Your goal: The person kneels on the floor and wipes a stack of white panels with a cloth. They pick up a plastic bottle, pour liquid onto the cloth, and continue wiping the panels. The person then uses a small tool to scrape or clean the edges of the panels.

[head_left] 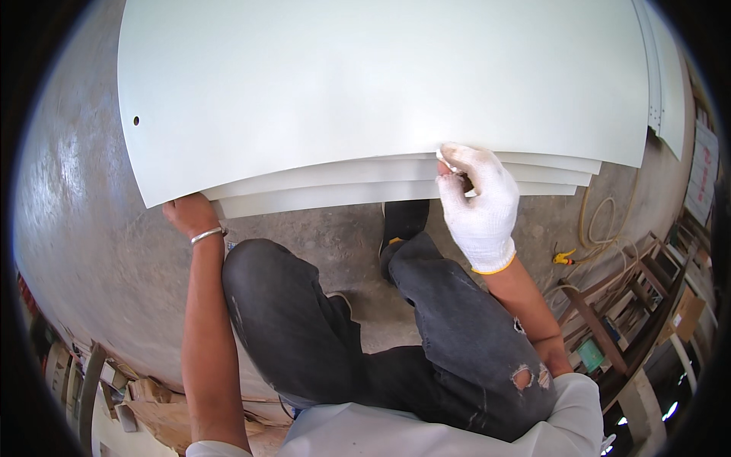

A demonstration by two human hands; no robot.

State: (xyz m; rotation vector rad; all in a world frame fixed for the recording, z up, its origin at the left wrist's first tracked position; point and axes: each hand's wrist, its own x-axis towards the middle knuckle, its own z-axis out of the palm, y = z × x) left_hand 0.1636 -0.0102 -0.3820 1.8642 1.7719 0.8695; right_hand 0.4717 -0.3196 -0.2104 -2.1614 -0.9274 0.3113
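A large white panel (pixel 381 84) lies on top of several staggered white panels (pixel 327 194), whose edges show below its near edge. A small round hole pierces it near the left side. My left hand (pixel 190 214), bare with a metal bracelet at the wrist, is closed at the panel's near left corner; its fingertips are hidden under the edge. My right hand (pixel 481 202) wears a white knit glove with a yellow cuff. Its thumb and fingers are curled together in a pinch just at the near edge, right of the middle. Whatever sits between those fingertips is too small to name.
My knees in dark torn trousers (pixel 297 320) are bent close to the stack, above a grey concrete floor (pixel 91 251). To the right lie a yellow air gun (pixel 563 257) and a pale hose (pixel 605 221). A brown frame (pixel 601 324) stands lower right; cardboard (pixel 156 411) lies lower left.
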